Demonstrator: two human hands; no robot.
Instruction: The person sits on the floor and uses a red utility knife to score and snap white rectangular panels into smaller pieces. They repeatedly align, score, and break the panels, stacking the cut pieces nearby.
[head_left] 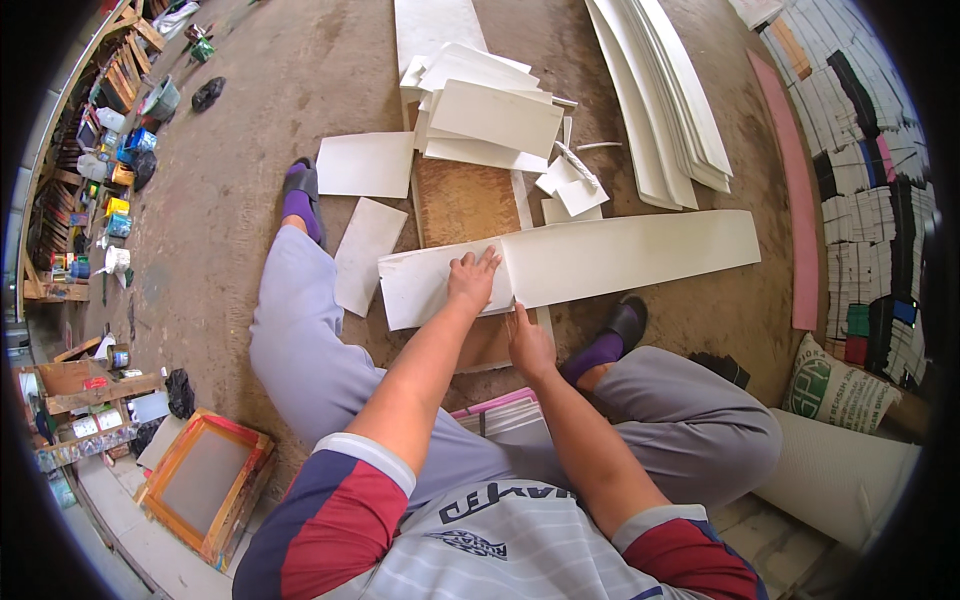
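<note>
A long white sheet strip [630,258] lies crosswise in front of me over a brown wooden board [465,205]. On its left end rests a shorter white rectangular piece [418,285]. My left hand [472,280] presses down on that piece near its right edge, fingers spread. At the near edge of the strip, right by the seam, is my right hand [530,342], its fingers curled together and one fingertip touching the edge. Whatever it may hold is too small to make out. Beyond, a loose pile of cut white pieces [500,115] sits on the board.
Long white strips [655,100] are stacked at the far right, beside a pink strip [790,190]. Loose white pieces [366,165] lie on the floor near my left foot. A wooden frame [208,485] stands at lower left, a white roll [840,475] at lower right.
</note>
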